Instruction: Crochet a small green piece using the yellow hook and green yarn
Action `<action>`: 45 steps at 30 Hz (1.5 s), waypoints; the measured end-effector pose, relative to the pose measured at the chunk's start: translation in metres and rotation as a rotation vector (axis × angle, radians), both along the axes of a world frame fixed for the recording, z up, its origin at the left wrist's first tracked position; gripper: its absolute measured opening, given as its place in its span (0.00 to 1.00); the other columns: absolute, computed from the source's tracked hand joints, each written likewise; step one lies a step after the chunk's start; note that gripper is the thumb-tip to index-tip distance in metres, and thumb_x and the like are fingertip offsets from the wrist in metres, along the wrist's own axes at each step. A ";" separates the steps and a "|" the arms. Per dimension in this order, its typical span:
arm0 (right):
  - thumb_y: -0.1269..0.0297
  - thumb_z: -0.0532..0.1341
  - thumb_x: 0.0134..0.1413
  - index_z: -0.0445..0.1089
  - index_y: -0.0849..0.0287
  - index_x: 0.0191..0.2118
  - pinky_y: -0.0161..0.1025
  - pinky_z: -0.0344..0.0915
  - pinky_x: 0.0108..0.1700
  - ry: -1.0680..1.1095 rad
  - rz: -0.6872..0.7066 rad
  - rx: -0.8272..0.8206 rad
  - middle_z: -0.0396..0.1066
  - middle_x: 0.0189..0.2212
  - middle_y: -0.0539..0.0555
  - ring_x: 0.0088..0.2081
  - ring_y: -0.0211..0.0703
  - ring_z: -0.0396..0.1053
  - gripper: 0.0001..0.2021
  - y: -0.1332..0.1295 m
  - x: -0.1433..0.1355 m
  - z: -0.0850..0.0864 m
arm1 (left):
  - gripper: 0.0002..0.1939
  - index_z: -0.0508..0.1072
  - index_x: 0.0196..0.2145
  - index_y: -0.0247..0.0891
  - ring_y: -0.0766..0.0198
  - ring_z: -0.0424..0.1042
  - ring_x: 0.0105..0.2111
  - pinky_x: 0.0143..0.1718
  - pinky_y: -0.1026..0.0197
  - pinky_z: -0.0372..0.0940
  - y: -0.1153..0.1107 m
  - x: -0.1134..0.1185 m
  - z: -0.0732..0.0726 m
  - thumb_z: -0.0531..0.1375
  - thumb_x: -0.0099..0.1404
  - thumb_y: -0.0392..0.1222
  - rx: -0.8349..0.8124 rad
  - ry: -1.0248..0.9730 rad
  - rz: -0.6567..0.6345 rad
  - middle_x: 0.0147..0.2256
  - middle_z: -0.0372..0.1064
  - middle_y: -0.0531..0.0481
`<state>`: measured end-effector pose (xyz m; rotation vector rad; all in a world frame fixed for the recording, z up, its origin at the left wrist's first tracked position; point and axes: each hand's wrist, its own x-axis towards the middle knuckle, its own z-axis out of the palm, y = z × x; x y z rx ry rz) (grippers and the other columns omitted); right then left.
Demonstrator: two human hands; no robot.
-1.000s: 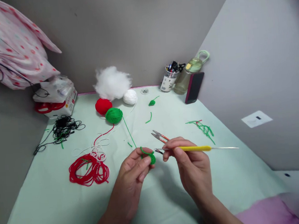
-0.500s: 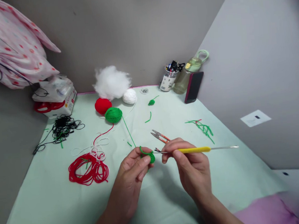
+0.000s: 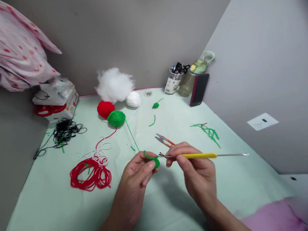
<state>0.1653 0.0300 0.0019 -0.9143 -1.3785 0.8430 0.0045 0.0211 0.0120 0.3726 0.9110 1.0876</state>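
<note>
Between the thumb and fingers of my left hand (image 3: 136, 179) is a small green crochet piece (image 3: 156, 162), partly covered by the fingertips. Green yarn loops over the left index finger and runs up to a green yarn ball (image 3: 116, 118). My right hand (image 3: 197, 170) grips a crochet hook with a yellow handle (image 3: 201, 156), held almost level. Its left tip meets the edge of the green piece; whether it is inside a stitch I cannot tell. Thread snips (image 3: 164, 140) with orange handles lie just behind the right hand, partly hidden by it.
Red (image 3: 105, 109) and white yarn balls (image 3: 133, 99) sit by fluffy white stuffing (image 3: 115, 84). Wound red yarn (image 3: 89, 174) and tangled black yarn (image 3: 67, 131) lie left. Green scraps (image 3: 208, 132), a phone (image 3: 199, 90), a bottle (image 3: 191, 77) and a pen cup (image 3: 173, 81) stand or lie right.
The hook's right end has dipped slightly and shifted a little to the right. Both hands keep nearly the same place and grip.
</note>
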 end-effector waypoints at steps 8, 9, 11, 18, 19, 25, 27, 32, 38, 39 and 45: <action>0.78 0.60 0.67 0.79 0.53 0.50 0.43 0.76 0.45 -0.237 0.012 0.209 0.80 0.41 0.56 0.43 0.45 0.77 0.15 -0.008 -0.005 0.005 | 0.11 0.80 0.39 0.38 0.75 0.48 0.21 0.31 0.68 0.57 -0.001 0.000 0.001 0.73 0.60 0.41 0.087 0.017 -0.010 0.28 0.69 0.58; 0.77 0.61 0.67 0.80 0.53 0.50 0.42 0.76 0.44 -0.230 0.018 0.218 0.80 0.42 0.57 0.44 0.45 0.78 0.15 -0.008 -0.006 0.006 | 0.12 0.80 0.42 0.38 0.76 0.48 0.21 0.28 0.68 0.53 -0.001 0.000 0.001 0.73 0.60 0.40 0.098 0.013 -0.025 0.30 0.70 0.58; 0.75 0.62 0.68 0.81 0.52 0.48 0.41 0.77 0.45 -0.168 0.040 0.185 0.82 0.42 0.57 0.44 0.45 0.79 0.13 -0.006 -0.008 0.006 | 0.16 0.79 0.47 0.40 0.76 0.48 0.21 0.24 0.68 0.48 -0.001 0.000 0.001 0.72 0.62 0.40 0.108 0.014 -0.062 0.31 0.72 0.57; 0.59 0.64 0.69 0.80 0.54 0.40 0.38 0.78 0.34 0.246 0.162 -0.168 0.82 0.36 0.54 0.31 0.41 0.78 0.08 0.005 -0.006 0.003 | 0.20 0.80 0.53 0.41 0.69 0.65 0.29 0.26 0.68 0.52 -0.001 -0.004 0.004 0.71 0.63 0.40 0.139 0.088 -0.058 0.33 0.74 0.51; 0.58 0.64 0.69 0.79 0.55 0.40 0.38 0.78 0.34 0.266 0.176 -0.197 0.82 0.36 0.54 0.30 0.40 0.77 0.09 0.005 -0.004 0.003 | 0.20 0.80 0.52 0.41 0.69 0.66 0.30 0.26 0.67 0.54 -0.001 -0.004 0.004 0.71 0.62 0.40 0.141 0.092 -0.053 0.33 0.73 0.51; 0.62 0.60 0.73 0.77 0.56 0.42 0.40 0.78 0.39 0.163 0.171 -0.162 0.81 0.38 0.54 0.33 0.40 0.78 0.09 -0.002 0.000 0.006 | 0.18 0.82 0.50 0.43 0.71 0.67 0.27 0.28 0.67 0.60 -0.002 -0.004 0.001 0.71 0.63 0.40 0.155 0.158 0.014 0.33 0.70 0.54; 0.65 0.58 0.73 0.77 0.55 0.44 0.41 0.77 0.40 0.053 0.139 -0.084 0.80 0.38 0.54 0.34 0.41 0.78 0.09 -0.006 0.002 0.006 | 0.18 0.81 0.50 0.42 0.71 0.66 0.27 0.26 0.68 0.61 -0.003 -0.004 0.000 0.71 0.63 0.41 0.182 0.196 0.029 0.33 0.70 0.54; 0.75 0.57 0.71 0.75 0.54 0.50 0.43 0.76 0.47 -0.192 0.142 0.186 0.81 0.42 0.55 0.42 0.43 0.78 0.12 -0.011 0.004 0.004 | 0.17 0.81 0.50 0.42 0.73 0.66 0.24 0.27 0.68 0.66 -0.006 -0.001 -0.003 0.71 0.63 0.40 0.231 0.288 0.083 0.32 0.69 0.56; 0.77 0.56 0.70 0.74 0.55 0.52 0.43 0.75 0.46 -0.175 0.134 0.231 0.79 0.42 0.55 0.43 0.43 0.78 0.14 -0.010 0.003 0.002 | 0.17 0.81 0.50 0.43 0.71 0.73 0.27 0.33 0.66 0.72 -0.006 -0.003 -0.006 0.72 0.63 0.40 0.275 0.308 0.078 0.32 0.71 0.56; 0.77 0.57 0.70 0.74 0.55 0.52 0.43 0.75 0.47 -0.181 0.134 0.232 0.79 0.42 0.55 0.44 0.43 0.78 0.14 -0.009 0.002 0.002 | 0.17 0.81 0.49 0.43 0.71 0.73 0.27 0.33 0.66 0.71 -0.005 -0.004 -0.007 0.72 0.62 0.40 0.277 0.308 0.072 0.32 0.70 0.56; 0.76 0.57 0.71 0.75 0.56 0.50 0.40 0.75 0.48 -0.199 0.143 0.229 0.80 0.43 0.55 0.44 0.41 0.77 0.12 -0.007 0.000 0.002 | 0.19 0.80 0.51 0.43 0.73 0.66 0.23 0.26 0.70 0.65 -0.005 -0.006 -0.007 0.72 0.62 0.41 0.246 0.353 0.050 0.31 0.70 0.57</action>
